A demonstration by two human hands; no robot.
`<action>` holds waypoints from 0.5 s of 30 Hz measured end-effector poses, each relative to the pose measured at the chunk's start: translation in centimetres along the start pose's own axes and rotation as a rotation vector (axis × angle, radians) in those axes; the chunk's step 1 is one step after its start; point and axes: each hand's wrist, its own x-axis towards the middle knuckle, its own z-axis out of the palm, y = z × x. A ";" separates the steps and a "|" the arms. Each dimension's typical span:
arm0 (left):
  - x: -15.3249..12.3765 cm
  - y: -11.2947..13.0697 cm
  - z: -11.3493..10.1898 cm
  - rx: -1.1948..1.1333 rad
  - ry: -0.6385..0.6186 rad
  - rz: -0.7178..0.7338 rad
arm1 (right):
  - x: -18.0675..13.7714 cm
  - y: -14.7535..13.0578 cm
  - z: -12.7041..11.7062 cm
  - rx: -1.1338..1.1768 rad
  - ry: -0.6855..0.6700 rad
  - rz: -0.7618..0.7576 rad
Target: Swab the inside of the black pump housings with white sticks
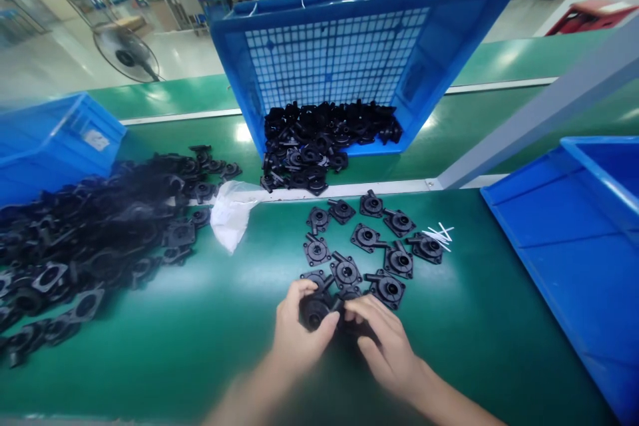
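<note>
Thumb and fingers of my left hand (298,326) are closed round a black plastic pump housing (315,313) with a round middle and a side spout. Close on its right, my right hand (387,343) has curled fingers on a dark part, mostly hidden under them; whether it is a second housing I cannot tell. Just beyond my hands, several similar square-flanged housings (346,271) lie spread on the green work surface (239,339). Thin white sticks (439,237) rest on and beside the housing at the right of this group.
A big heap of black parts (114,219) covers the left side, by a blue bin (54,140). A white plastic bag (232,213) lies near it. Ahead, a tipped blue crate (319,13) spills more parts. Another blue bin (564,246) and a grey post (529,106) stand right.
</note>
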 end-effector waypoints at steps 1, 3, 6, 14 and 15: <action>0.0 -0.1 0.0 0.031 0.022 -0.011 | 0.0 0.0 0.0 0.008 -0.019 0.014; -0.1 0.0 0.1 0.028 -0.014 0.010 | -0.2 0.1 0.2 0.004 -0.086 0.058; -0.5 0.3 0.3 -0.062 -0.175 0.165 | -0.1 0.0 0.3 0.009 -0.143 0.166; -0.8 0.2 1.0 -0.055 -0.281 0.445 | 0.1 0.0 -4.3 0.490 -0.055 0.535; -0.7 0.2 1.0 -0.058 -0.267 0.428 | -0.4 0.3 -5.4 0.552 -0.012 0.530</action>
